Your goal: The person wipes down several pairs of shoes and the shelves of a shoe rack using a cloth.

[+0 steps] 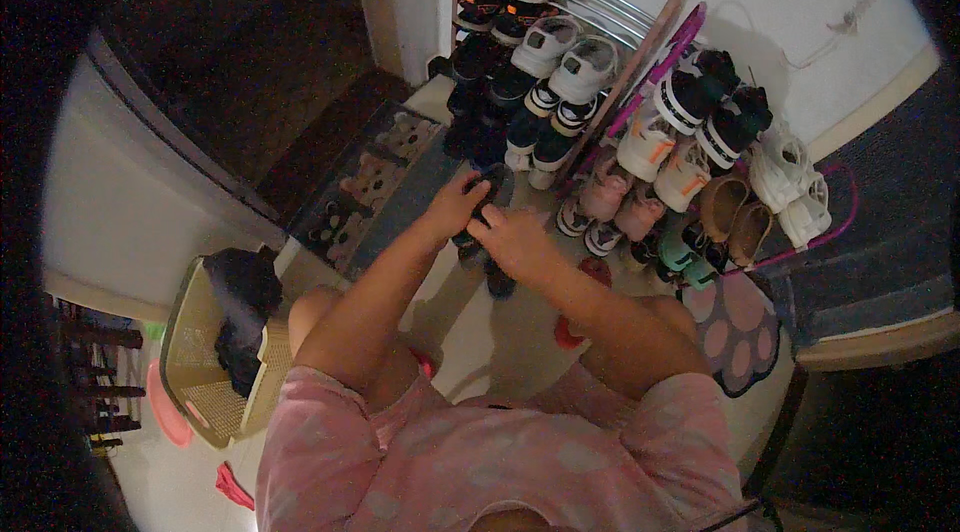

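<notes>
In front of me, both of my hands are on a dark shoe [496, 178]; dim light hides its detail. My left hand [451, 208] grips its left side, thumb over the top. From the right, my right hand [516, 241] holds the near end, fingers against the shoe. Another dark shoe [499, 281] is on the pale floor just below my hands. Past them, black sneakers [555, 149] with white toes are at the foot of the shoe rack, with white sneakers [585, 70] above.
A metal-tube shoe rack [615, 6] and a magenta-framed rack [686, 29] full of shoes line the wall. Left lie a bear-pattern mat [367, 175] and a beige plastic basket [180, 359] with dark cloth [247, 284]. A paw-shaped mat [739, 337] and red footwear [571, 333] lie right.
</notes>
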`<state>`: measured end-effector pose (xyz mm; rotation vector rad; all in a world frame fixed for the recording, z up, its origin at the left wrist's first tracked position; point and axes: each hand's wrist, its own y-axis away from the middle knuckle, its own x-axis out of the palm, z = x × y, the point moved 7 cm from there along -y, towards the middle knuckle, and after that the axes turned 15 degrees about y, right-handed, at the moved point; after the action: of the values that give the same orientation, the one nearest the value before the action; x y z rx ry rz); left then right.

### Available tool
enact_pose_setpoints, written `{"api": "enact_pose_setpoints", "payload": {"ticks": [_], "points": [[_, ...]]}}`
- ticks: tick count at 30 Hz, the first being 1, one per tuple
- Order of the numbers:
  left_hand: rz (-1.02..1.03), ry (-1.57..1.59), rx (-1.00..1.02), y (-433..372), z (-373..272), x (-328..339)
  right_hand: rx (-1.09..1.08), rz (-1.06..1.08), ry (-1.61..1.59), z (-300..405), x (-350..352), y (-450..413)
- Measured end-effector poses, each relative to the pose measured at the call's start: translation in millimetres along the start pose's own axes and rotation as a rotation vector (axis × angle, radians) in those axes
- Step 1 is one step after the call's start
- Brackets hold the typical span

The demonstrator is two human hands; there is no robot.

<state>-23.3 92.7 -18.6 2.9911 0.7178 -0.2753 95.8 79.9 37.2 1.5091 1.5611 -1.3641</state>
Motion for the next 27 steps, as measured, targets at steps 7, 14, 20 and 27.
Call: {"api": "enact_pose_setpoints", "payload": {"ticks": [7, 14, 20, 27], "points": [[-0.065, 0.332, -0.08, 0, 11, -21, 0.205, -0.009, -0.303, -15, 13, -4], [-0.112, 0.577, 0.05, -2, -2, -37, 0.56, -0.156, -0.702, -116, 31, 19], [-0.105, 0.833, -0.034, 21, -23, -30, 0.767, 0.048, -1.227, -128, 44, 24], [-0.039, 0.94, -0.077, 30, -32, -17, 0.702, 0.059, -1.651, -115, 24, 21]]}}
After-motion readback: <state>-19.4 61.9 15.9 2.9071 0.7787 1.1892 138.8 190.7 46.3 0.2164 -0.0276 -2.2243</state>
